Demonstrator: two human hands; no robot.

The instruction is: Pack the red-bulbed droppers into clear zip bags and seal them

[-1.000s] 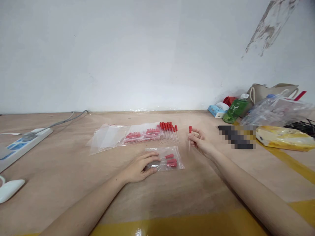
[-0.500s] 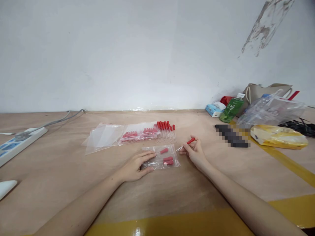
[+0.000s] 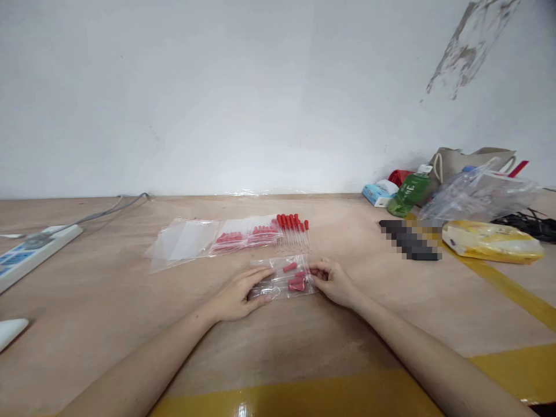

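Note:
A small clear zip bag point(image 3: 278, 288) with a few red-bulbed glass droppers point(image 3: 296, 282) inside lies on the wooden table. My left hand point(image 3: 237, 295) rests on the bag's left end, fingers curled and pinching it down. My right hand point(image 3: 334, 282) is closed at the bag's right edge, fingertips touching the plastic beside the red bulbs. Just beyond the bag lies a row of several loose droppers point(image 3: 293, 229) with red bulbs. To their left are filled clear bags point(image 3: 243, 237) and empty clear bags point(image 3: 182, 243).
A power strip point(image 3: 35, 249) with a grey cable lies far left, and a white object point(image 3: 11, 331) sits at the left edge. At the right stand a green bottle point(image 3: 408, 194), a crumpled plastic bag point(image 3: 482, 194), a yellow packet point(image 3: 490, 240) and a beige tote point(image 3: 473, 159). Yellow tape point(image 3: 304, 399) lines the near edge.
My right hand, which held one dropper up beside the row, has come down and left to the small bag's right edge. The dropper no longer shows apart from the bag. My left hand stayed.

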